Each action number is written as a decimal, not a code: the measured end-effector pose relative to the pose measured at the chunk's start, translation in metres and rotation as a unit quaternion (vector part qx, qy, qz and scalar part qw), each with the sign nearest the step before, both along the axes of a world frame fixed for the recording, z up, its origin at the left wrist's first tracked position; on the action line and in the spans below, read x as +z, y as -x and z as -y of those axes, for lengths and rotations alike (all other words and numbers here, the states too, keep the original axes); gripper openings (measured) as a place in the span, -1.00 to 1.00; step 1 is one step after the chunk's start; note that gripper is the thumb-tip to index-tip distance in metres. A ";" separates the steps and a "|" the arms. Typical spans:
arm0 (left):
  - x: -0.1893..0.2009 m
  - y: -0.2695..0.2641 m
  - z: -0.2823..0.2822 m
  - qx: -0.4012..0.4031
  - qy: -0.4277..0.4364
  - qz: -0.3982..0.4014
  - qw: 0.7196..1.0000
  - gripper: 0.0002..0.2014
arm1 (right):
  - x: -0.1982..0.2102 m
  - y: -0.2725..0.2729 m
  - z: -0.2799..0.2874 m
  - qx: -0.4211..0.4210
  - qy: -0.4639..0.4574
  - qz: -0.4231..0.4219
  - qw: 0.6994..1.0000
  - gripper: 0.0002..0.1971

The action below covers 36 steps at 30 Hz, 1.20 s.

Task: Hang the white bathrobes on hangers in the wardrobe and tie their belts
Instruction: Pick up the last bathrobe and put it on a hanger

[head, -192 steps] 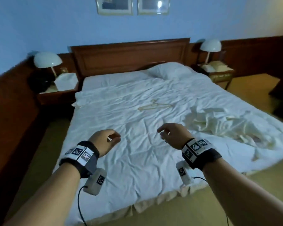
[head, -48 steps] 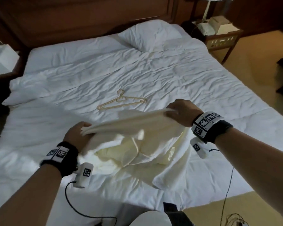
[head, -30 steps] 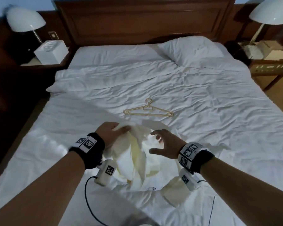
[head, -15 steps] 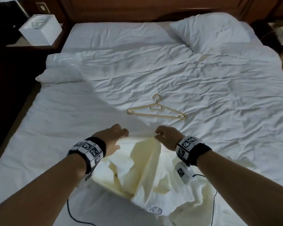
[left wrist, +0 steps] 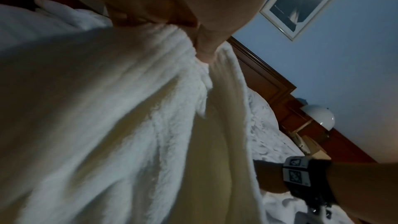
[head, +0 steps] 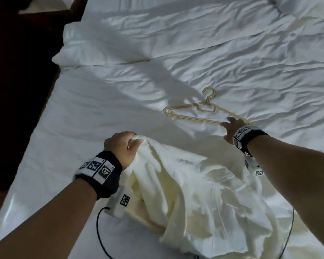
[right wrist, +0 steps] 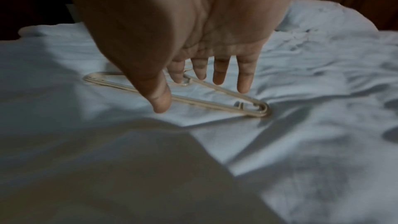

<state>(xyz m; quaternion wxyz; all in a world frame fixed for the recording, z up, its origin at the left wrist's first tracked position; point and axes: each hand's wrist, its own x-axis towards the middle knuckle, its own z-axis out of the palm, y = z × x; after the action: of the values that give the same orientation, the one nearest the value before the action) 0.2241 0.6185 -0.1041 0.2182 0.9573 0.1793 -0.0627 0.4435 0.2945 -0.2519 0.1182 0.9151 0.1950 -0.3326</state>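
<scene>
A white bathrobe [head: 191,199] lies bunched on the bed near me. My left hand [head: 124,144] grips a fold at its upper edge; in the left wrist view the fingers [left wrist: 204,47] curl round the fluffy cloth of the bathrobe [left wrist: 107,125]. A pale plastic hanger [head: 196,112] lies flat on the sheet beyond the robe. My right hand [head: 231,128] reaches over the hanger's right end with spread straight fingers. In the right wrist view the right hand [right wrist: 193,91] hovers just above the hanger [right wrist: 204,103] and holds nothing.
The bed [head: 241,62] is covered with a crumpled white duvet, a pillow [head: 108,47] at its upper left. Dark floor and furniture [head: 17,81] lie along the left side. A black cable [head: 100,227] trails from my left wrist. A bedside lamp [left wrist: 318,115] stands by the headboard.
My right hand has let go of the robe and reached forward to the hanger's right end. My left hand now grips the robe's upper edge. The view has tilted down and closer.
</scene>
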 end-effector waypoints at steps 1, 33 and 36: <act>-0.002 0.001 0.001 0.004 0.036 0.013 0.999 -0.77 | -0.007 0.000 -0.001 0.001 0.001 -0.006 1.000 -0.25; 0.021 0.009 0.048 -0.039 0.142 -0.064 0.987 -0.52 | 0.113 0.051 0.057 -0.253 -0.332 0.147 0.897 -0.68; 0.019 0.016 0.042 -0.062 0.076 -0.074 0.992 -0.52 | 0.137 0.083 0.079 -0.197 -0.377 0.239 0.873 -0.38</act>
<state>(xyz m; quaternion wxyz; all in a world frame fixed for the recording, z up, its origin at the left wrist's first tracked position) 0.2081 0.5767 -0.0854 0.2724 0.9398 0.1295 -0.1603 0.3600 0.2153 -0.1151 -0.2609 0.9612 0.0871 -0.0217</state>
